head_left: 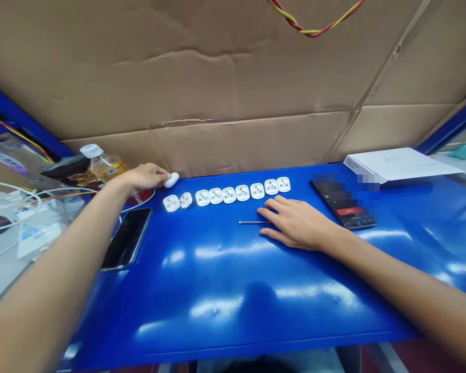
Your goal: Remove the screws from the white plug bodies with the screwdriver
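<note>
Clock positions run from centre of view, 12 = far tbl edge.

**Hand state.** L hand [144, 177] was at 9 o'clock, fingers curved, tips on a white rounded piece [171, 180] at the far tbl edge. Contact was visible, but a firm grasp could not be confirmed. R hand [295, 224] was at 4 o'clock, flat and released, palm down on a blue tabletop [217, 316]. It held nothing.

**Item location.** A row of 9 white plug parts [229, 194] ran from 9 to 1 o'clock, pcs just beside one another. A thin metal rod [254, 221] lay at 5 o'clock, its R end meeting R hand's fingers.

**Surroundings.** A black phone [127, 238] lay at 8 o'clock, below L forearm. A plastic bottle [103, 163] stood at 10 o'clock. A dark device [344, 207] lay at 3 o'clock, w/ a white box [399, 163] beyond it. Tangled cables [11, 207] sat off the tbl at 9 o'clock.

**Risks (judged).** The rod could roll if R hand shifted, since it was thin and the tabletop glossy. The rounded piece could slip from L fingertips if pressure changed, and could drop behind the far edge. Close spacing meant one nudged pc could disturb its neighbours.

**Hidden/unclear.** The rod's end contact was hard to make out. Part of the rounded piece was hidden by L fingers. The plug parts' details were too small to read. The dark device was partly blurred out.
</note>
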Demonstrator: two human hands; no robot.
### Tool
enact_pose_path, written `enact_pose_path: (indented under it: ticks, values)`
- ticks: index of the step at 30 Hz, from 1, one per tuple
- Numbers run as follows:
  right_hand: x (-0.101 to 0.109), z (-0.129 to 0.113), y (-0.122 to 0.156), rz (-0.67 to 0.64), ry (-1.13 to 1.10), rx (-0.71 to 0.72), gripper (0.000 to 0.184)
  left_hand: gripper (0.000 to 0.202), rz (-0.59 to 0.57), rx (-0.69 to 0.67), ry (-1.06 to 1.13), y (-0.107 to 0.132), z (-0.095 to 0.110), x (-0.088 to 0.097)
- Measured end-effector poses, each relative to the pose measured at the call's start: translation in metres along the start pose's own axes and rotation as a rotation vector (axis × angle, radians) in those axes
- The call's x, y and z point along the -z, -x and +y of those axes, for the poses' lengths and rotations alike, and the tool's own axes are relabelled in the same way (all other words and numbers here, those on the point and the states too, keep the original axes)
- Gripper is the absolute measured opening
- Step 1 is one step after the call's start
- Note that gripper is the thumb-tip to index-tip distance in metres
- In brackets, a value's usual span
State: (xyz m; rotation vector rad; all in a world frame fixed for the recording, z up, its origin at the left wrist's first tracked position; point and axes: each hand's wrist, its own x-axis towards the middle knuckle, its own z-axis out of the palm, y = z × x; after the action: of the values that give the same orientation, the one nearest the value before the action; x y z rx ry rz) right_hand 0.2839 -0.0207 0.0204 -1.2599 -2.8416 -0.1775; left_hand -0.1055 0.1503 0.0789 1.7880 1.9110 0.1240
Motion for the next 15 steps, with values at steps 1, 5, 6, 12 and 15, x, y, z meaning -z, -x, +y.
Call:
enact_pose_path:
  ticks: [1,5,6,12,15]
  values:
    - [0.0,-0.0001,0.0001,0.004,0.0,0.001,0.053,0.042,0.005,0.008,-0.003,0.0011,0.0007,0.0001]
    - [0.0009,-0.001,0.0001,0.006,0.003,0.0,0.052,0.037,0.025,-0.012,-0.029,0.0046,0.0034,-0.0007]
    - [0.0011,-0.0012,0.0,0.003,0.003,0.0,0.052,0.036,0.025,-0.022,-0.038,0.0048,0.0036,-0.0011]
    - [0.0011,-0.0014,0.0,0.003,0.006,0.001,0.052,0.035,-0.008,-0.031,-0.088,0.0033,0.0016,-0.0005]
    - [0.0008,-0.0014,0.0002,-0.002,0.013,0.0,0.054,0.036,0.008,-0.049,-0.126,0.0015,-0.0005,-0.0006]
